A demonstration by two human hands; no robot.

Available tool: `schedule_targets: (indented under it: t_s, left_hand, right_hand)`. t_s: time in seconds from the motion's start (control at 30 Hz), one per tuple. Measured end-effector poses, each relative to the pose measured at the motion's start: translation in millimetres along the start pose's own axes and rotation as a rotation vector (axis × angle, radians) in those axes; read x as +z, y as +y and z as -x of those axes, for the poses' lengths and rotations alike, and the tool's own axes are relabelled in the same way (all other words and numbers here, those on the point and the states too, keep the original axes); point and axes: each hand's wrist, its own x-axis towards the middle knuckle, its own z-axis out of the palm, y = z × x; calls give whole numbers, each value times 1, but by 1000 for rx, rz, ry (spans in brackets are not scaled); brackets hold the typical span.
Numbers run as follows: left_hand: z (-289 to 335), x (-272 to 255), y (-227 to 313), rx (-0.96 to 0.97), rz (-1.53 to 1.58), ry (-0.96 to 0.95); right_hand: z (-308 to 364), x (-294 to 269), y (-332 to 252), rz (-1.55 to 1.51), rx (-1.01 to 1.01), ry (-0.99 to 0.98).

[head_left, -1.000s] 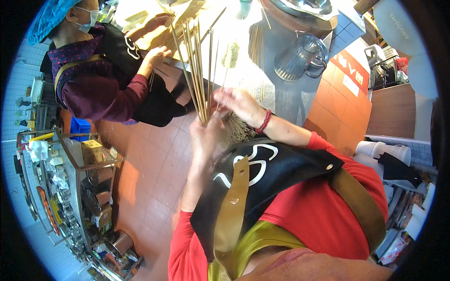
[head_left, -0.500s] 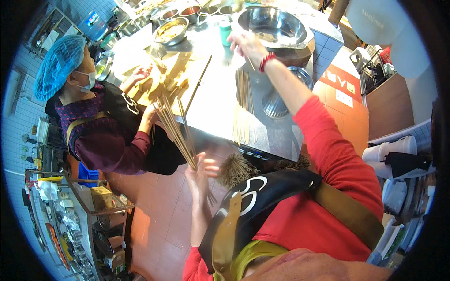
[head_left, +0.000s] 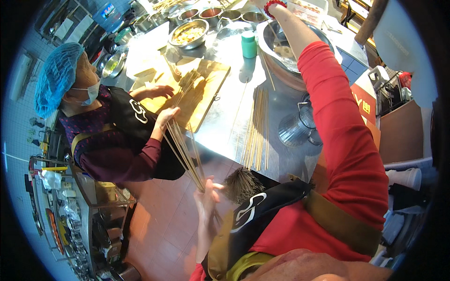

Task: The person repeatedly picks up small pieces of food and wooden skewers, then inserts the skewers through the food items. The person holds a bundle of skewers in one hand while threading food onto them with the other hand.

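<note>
My left hand (head_left: 207,196) is closed round the lower part of a bundle of thin wooden skewers (head_left: 186,157) that slants up toward the co-worker. The bundle's upper ends reach the co-worker's hand (head_left: 168,117); I cannot tell whether that hand grips them. My right hand (head_left: 258,3) is mostly cut off by the top edge, past the large metal basin (head_left: 307,79), so its fingers are hidden. More skewers (head_left: 257,131) lie side by side on the steel table (head_left: 220,140).
A co-worker in a blue hair net (head_left: 58,77) stands left of a wooden cutting board (head_left: 213,84). A green-capped bottle (head_left: 249,45), a bowl of food (head_left: 189,35) and a glass jug (head_left: 297,126) stand on the table. A thick stick bundle (head_left: 241,185) is below its edge.
My right arm has reached farther forward, carrying that hand to the top edge. My view has shifted, so the table sits lower. My left hand keeps its hold on the skewers.
</note>
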Motion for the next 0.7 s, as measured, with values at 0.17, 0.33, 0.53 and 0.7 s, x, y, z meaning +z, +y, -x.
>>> schedule_targets:
  t_s: [0.17,0.33,0.53,0.7]
  left_hand:
    - [-3,15,5,-101,23,18]
    - [-6,28,3,-131,-46,43]
    - [-10,34,-3,-121,-20,54]
    - [-6,39,4,-171,-19,131]
  right_hand:
    - [-26,10,25,121,-31,15]
    - [-48,18,40,196,-47,19]
    - [-74,28,49,242,-70,21]
    - [-86,39,56,270,-83,7]
